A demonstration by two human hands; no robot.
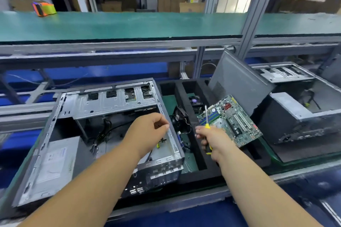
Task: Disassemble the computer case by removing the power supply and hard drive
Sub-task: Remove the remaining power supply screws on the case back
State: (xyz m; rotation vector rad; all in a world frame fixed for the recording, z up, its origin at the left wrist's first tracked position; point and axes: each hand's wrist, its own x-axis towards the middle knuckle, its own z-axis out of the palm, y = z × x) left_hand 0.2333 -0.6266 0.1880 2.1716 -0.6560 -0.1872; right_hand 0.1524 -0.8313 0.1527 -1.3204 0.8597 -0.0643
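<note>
An open grey computer case lies on its side in front of me. Its silver power supply sits in the near left corner, and a metal drive cage spans the far side. My left hand hovers over the case's right wall with fingers loosely curled, holding nothing I can see. My right hand grips a yellow-and-black screwdriver and also holds a green motherboard above the black foam tray.
The foam tray beside the case holds a black fan with wires. A grey side panel leans behind the motherboard. A second open case lies at right. A green shelf runs above, with an orange object on it.
</note>
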